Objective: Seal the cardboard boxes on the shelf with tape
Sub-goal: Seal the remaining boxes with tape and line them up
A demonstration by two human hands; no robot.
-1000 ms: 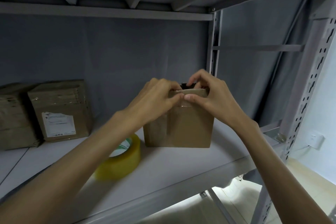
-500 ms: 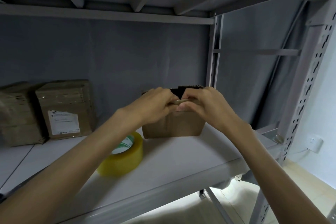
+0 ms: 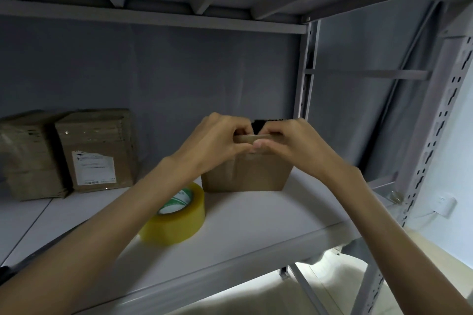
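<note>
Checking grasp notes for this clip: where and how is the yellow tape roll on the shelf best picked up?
Grip the tape roll across its outer band, or hook fingers through the open core. It lies tilted on the shelf, core facing up toward the camera, so come from above and in front. The cardboard box crowds its rear right.

A single head-worn wide-angle view looks forward and slightly up into the shelf (image 3: 256,220) bay from close range, taking in the underside of the tier above. Both forearms reach in from the bottom edge. The lens bends the right upright (image 3: 432,151), probably distortion.
</note>
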